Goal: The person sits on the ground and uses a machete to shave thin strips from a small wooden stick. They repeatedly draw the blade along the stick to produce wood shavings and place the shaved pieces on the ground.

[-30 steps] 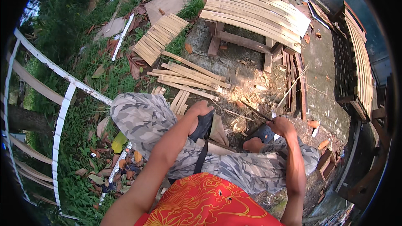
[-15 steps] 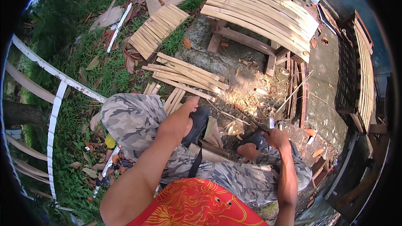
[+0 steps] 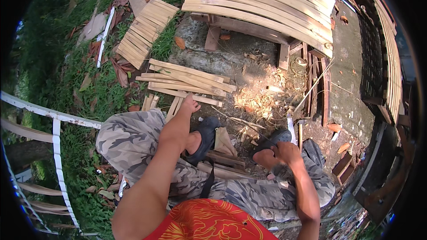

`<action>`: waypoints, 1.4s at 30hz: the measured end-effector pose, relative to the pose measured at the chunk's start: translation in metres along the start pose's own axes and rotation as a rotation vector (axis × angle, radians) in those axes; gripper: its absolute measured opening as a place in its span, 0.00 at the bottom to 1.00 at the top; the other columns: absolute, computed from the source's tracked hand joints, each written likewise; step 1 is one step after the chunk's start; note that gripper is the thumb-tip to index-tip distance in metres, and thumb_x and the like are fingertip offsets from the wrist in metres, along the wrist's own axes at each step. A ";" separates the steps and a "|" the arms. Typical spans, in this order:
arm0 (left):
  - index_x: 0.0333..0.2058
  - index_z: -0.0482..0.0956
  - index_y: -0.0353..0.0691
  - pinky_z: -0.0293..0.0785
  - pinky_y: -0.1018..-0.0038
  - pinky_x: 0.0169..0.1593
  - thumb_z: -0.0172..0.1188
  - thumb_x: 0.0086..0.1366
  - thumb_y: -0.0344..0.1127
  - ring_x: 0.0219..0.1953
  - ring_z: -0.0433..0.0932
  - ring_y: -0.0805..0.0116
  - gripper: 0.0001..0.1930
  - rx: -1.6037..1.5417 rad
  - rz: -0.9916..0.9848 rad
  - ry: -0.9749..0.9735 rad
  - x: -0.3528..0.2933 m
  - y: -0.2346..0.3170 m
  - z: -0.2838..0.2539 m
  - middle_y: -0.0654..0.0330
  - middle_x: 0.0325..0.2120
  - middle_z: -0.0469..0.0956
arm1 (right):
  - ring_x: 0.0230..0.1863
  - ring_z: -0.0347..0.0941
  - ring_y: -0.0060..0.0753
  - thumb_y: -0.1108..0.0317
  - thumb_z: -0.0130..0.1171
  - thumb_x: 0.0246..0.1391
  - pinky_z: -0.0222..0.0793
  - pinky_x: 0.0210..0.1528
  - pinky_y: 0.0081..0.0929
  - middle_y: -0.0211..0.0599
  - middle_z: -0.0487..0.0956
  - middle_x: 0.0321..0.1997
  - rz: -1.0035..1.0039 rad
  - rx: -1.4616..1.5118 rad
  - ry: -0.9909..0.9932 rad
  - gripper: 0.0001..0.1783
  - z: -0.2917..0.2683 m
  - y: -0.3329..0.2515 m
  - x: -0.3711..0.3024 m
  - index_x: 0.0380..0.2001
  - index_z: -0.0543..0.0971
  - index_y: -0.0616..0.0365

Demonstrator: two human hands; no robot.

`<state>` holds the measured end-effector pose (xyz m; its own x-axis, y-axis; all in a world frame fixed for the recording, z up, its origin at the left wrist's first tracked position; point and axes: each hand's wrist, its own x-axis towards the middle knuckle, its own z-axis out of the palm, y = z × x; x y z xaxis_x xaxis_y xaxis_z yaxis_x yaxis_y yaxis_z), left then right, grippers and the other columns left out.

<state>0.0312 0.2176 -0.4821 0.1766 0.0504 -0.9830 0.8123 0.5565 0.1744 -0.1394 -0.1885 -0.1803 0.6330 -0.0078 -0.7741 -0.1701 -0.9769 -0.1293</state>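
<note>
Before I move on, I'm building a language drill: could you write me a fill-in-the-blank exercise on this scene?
1. The right hand is farther from the loose strips than the ____ hand.
2. The shirt is ____ with yellow lines.
3. The trousers have a gray ____ pattern.
4. The railing at the picture's left edge is mostly ____ in colour.

Missing words: left; red; camouflage; white.

Pale slats [image 3: 192, 78] lie overlapping; dark blade [image 3: 263, 137] slants.
</note>
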 end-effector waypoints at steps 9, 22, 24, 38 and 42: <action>0.61 0.62 0.37 0.72 0.56 0.54 0.55 0.67 0.44 0.56 0.70 0.57 0.28 0.176 0.127 0.168 -0.011 0.000 0.014 0.49 0.58 0.66 | 0.36 0.79 0.58 0.50 0.57 0.54 0.75 0.40 0.48 0.57 0.81 0.29 0.004 0.030 0.068 0.22 0.017 0.014 0.000 0.31 0.82 0.61; 0.39 0.70 0.30 0.82 0.70 0.33 0.59 0.61 0.36 0.31 0.80 0.64 0.14 0.424 0.806 0.361 -0.012 -0.022 0.029 0.51 0.33 0.77 | 0.34 0.79 0.58 0.49 0.54 0.56 0.76 0.40 0.47 0.56 0.80 0.27 -0.072 -0.017 0.145 0.23 0.022 0.012 0.002 0.27 0.83 0.60; 0.37 0.70 0.31 0.81 0.70 0.31 0.58 0.61 0.35 0.29 0.80 0.65 0.13 0.447 0.819 0.307 -0.007 -0.023 0.027 0.52 0.31 0.76 | 0.36 0.79 0.58 0.49 0.54 0.57 0.75 0.41 0.48 0.57 0.80 0.28 -0.051 -0.002 0.134 0.23 0.021 0.012 0.002 0.28 0.83 0.60; 0.45 0.74 0.27 0.71 0.63 0.50 0.53 0.62 0.47 0.44 0.78 0.55 0.24 0.177 0.790 0.312 -0.118 -0.034 0.098 0.45 0.41 0.78 | 0.41 0.79 0.56 0.47 0.52 0.58 0.75 0.45 0.45 0.56 0.82 0.35 0.006 -0.108 0.022 0.26 0.022 0.023 0.008 0.34 0.83 0.61; 0.54 0.69 0.26 0.71 0.59 0.51 0.54 0.61 0.50 0.47 0.77 0.47 0.32 0.107 0.728 0.225 -0.138 -0.049 0.109 0.40 0.45 0.77 | 0.40 0.79 0.56 0.45 0.52 0.58 0.74 0.44 0.46 0.56 0.81 0.34 -0.020 -0.065 0.093 0.27 0.023 0.027 0.006 0.32 0.82 0.61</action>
<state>0.0273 0.0931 -0.3492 0.5793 0.5469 -0.6044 0.5860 0.2359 0.7752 -0.1569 -0.2098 -0.2027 0.7040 -0.0048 -0.7102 -0.1089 -0.9889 -0.1013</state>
